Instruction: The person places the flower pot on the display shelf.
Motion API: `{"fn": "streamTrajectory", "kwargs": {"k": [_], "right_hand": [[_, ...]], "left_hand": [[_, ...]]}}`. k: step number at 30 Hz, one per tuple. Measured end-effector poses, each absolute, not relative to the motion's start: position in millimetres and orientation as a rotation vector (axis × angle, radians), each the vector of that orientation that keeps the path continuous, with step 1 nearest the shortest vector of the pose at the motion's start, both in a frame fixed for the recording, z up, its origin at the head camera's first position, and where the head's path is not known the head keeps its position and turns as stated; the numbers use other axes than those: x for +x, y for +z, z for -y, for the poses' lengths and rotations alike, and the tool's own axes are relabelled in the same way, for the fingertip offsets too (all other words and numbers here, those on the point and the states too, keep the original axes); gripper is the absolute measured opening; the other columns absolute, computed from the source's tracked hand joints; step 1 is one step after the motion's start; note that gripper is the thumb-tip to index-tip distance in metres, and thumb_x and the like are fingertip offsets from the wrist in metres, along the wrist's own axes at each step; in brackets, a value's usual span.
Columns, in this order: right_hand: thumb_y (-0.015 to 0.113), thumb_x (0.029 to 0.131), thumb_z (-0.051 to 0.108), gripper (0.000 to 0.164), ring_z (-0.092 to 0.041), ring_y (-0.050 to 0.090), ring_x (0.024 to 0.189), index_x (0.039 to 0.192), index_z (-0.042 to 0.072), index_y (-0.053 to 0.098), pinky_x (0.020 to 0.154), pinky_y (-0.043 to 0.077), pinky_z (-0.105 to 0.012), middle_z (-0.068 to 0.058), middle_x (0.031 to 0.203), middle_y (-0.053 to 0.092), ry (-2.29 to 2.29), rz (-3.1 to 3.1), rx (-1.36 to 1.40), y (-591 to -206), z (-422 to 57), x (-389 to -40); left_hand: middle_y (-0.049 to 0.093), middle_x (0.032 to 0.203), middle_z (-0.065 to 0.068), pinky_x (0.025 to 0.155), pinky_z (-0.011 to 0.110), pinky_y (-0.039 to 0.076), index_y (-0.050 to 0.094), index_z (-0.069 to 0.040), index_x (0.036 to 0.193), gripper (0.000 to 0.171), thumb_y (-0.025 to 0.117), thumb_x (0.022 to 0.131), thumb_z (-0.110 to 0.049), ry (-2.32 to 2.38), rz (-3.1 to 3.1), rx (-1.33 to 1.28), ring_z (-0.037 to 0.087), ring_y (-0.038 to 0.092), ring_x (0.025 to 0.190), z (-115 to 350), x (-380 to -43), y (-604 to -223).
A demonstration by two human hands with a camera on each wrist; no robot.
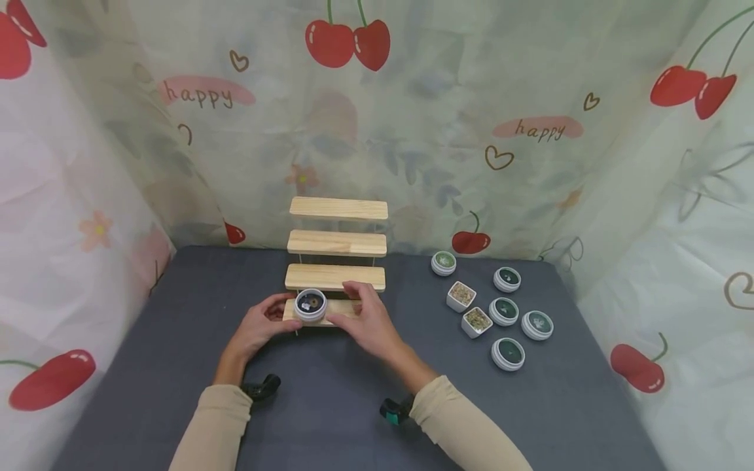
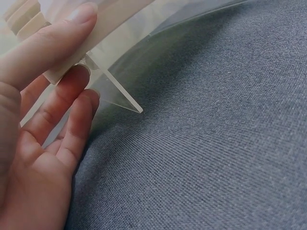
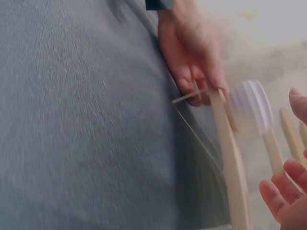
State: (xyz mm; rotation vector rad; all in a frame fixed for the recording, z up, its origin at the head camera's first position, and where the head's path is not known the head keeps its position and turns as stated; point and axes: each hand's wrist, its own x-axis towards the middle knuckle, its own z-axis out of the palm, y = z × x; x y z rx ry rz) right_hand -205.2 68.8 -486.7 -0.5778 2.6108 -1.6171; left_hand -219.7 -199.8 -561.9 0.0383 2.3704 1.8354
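A four-tier display stand [image 1: 336, 277] with pale wooden boards and clear supports stands at the back of the table. On its lowest board [image 1: 340, 306], towards the left, sits a round white jar [image 1: 310, 306] with a dark top. My left hand [image 1: 259, 325] pinches that board's left end, thumb on top and fingertips [image 2: 79, 79] underneath, by the clear support [image 2: 117, 86]. To the right of the jar is my right hand [image 1: 372, 322], fingers spread and holding nothing. In the right wrist view, its fingers [image 3: 283, 191] stand apart from the ribbed jar [image 3: 252, 106].
Right of the stand are several round jars with green tops, among them a pale green one [image 1: 444, 263] and a darker one [image 1: 508, 354]. Two square white pots [image 1: 461, 296] with grainy contents stand among them. A printed curtain [image 1: 412, 131] encloses the dark table [image 1: 330, 418].
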Motion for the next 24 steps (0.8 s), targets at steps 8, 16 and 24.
{"fn": "streamTrajectory", "kwargs": {"k": [8, 16, 24], "right_hand": [[0.084, 0.086, 0.031, 0.067, -0.022, 0.055, 0.131, 0.142, 0.013, 0.051, 0.103, 0.051, -0.044, -0.005, 0.138, 0.055, -1.591, -2.689, -0.542, -479.0, -97.1, -205.3], [0.084, 0.086, 0.027, 0.069, -0.028, 0.055, 0.130, 0.143, 0.011, 0.049, 0.101, 0.052, -0.047, -0.007, 0.139, 0.054, -1.583, -2.783, -0.555, -476.8, -128.7, -207.7], [0.083, 0.086, 0.028, 0.069, -0.032, 0.054, 0.132, 0.143, 0.010, 0.049, 0.104, 0.049, -0.054, -0.013, 0.138, 0.054, -1.598, -2.864, -0.392, -478.1, -169.5, -209.0]], "left_hand": [[0.067, 0.123, 0.017, 0.081, 0.023, 0.054, 0.052, -0.008, 0.146, 0.082, 0.091, 0.077, -0.025, 1.836, -2.352, -0.006, 0.014, 0.065, 0.098, 199.2, -218.1, -558.9], [0.068, 0.121, 0.016, 0.081, 0.023, 0.054, 0.054, -0.010, 0.145, 0.083, 0.093, 0.074, -0.029, 1.824, -2.372, -0.019, 0.014, 0.066, 0.097, 202.5, -217.2, -562.0], [0.067, 0.122, 0.017, 0.081, 0.022, 0.053, 0.053, -0.009, 0.145, 0.080, 0.091, 0.077, -0.026, 1.837, -2.369, 0.000, 0.013, 0.065, 0.098, 200.5, -218.9, -561.7]]}}
